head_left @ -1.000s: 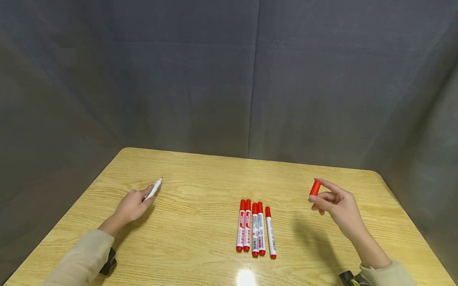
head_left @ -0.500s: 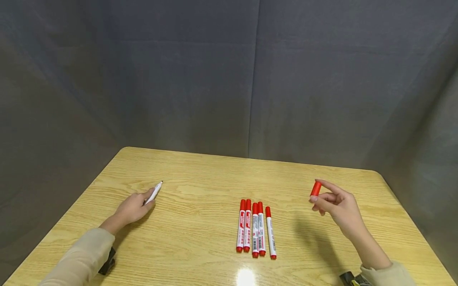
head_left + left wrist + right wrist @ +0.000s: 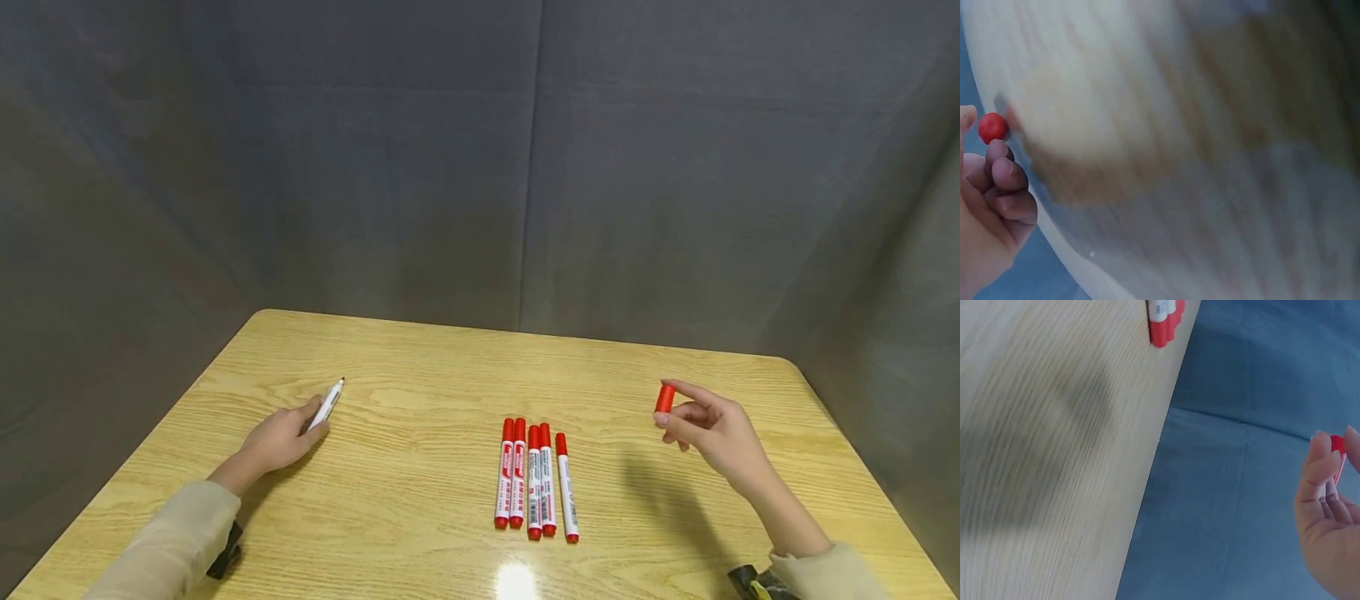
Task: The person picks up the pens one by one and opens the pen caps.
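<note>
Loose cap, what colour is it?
The cap is red, best seen in the head view.

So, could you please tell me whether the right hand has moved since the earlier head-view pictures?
Yes: the right hand has shifted slightly rightward, away from the five red-capped markers lying still.

Farther head camera looking forward and down over my worktop (image 3: 420, 500), left wrist camera (image 3: 226, 553) close at my left hand (image 3: 279, 437), right wrist camera (image 3: 756, 582) close at my right hand (image 3: 726, 433), lying markers (image 3: 535, 479) shared by head and right wrist views.
</note>
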Demonstrator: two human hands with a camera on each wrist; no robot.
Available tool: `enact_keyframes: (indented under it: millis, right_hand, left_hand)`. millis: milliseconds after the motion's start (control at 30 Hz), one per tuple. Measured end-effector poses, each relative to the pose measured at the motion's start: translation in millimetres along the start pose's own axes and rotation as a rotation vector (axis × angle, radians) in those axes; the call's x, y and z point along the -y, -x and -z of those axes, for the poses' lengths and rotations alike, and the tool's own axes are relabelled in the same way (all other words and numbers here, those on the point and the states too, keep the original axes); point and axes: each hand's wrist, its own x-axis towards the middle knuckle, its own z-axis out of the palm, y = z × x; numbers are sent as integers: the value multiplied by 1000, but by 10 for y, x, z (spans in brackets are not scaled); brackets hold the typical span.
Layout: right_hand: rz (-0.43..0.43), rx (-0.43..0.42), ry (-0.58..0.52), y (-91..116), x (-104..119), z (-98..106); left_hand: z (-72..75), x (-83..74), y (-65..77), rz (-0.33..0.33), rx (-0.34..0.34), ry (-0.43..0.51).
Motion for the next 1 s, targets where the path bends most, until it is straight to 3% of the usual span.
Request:
enact_keyframes:
  millis: [167,400,633,1000]
  right_hand:
    - [18,-1,58,-12,-63,39]
    - [10,2,110,-50,-186,72]
    - [-47,48,117,-85,-314,98]
    - [-144,88,97,-163,-533,168]
  left_hand:
    - [49,-28,14,-7,-48,53]
    - [141,-247,43,-65,-107,108]
    - [146,-500,53,-145,-125,131]
    - [142,-795,93,-208,-172,181]
